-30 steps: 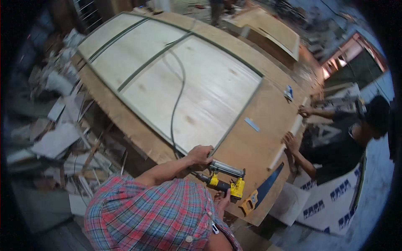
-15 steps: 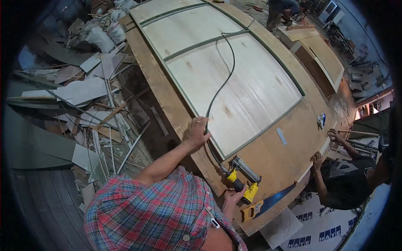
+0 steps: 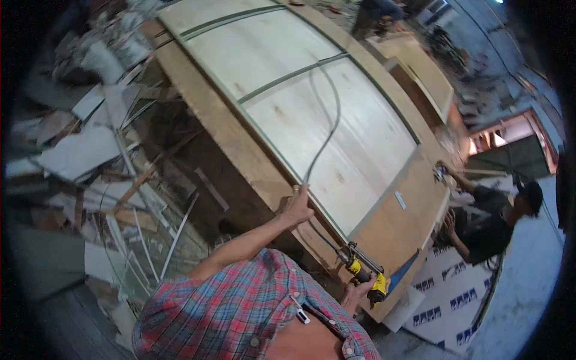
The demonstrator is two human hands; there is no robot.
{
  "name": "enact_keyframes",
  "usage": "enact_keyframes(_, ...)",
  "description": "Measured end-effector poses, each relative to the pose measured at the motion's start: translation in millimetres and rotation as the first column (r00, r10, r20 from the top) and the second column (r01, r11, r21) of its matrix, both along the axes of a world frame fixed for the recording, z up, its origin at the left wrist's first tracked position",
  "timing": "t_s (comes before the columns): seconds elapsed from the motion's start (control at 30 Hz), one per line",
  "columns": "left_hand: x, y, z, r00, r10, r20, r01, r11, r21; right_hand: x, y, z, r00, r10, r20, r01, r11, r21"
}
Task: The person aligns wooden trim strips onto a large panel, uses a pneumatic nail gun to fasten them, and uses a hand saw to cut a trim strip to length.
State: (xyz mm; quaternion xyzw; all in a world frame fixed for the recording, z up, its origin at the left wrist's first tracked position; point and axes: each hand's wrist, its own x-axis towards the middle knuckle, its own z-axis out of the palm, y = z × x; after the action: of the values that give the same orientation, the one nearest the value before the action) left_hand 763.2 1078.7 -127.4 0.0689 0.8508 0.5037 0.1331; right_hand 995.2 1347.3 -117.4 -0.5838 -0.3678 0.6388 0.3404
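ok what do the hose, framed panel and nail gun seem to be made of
Hose: probably rubber or plastic, dark matte, curving smoothly.
Framed panel: likely wood, pale with soft sheen, judging by knotty spots.
Nail gun: rigid yellow and black casing, metal or plastic; finish blurred.

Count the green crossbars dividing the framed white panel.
2: the nearer crossbar lies beyond the left hand; the farther crossbar is near the picture's top edge. The panel runs out of frame, so others may be hidden.
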Motion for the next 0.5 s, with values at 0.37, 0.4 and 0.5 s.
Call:
enact_keyframes(0.37, -60.3, -50.7, 74.7, 0.984, -0.145, 0.105, 0.077, 0.871, 0.484, -67.3, -113.8, 82.7, 0.862, 0.278, -0.424, -0.166, 0.945, 0.282)
enact_keyframes(0.4, -79.7, -63.9, 79.9, 0.983, -0.136, 0.119, 0.045, 0.823, 0.566, -84.2, -120.1, 76.8, 0.862, 0.278, -0.424, -0.191, 0.953, 0.237)
enact_keyframes(0.5, -137.4, -131.5, 95.0, 0.995, 0.033, 0.099, -0.091, 0.738, 0.669, -141.5, -144.6, 51.8, 0.763, 0.342, -0.549, -0.377, 0.925, 0.053)
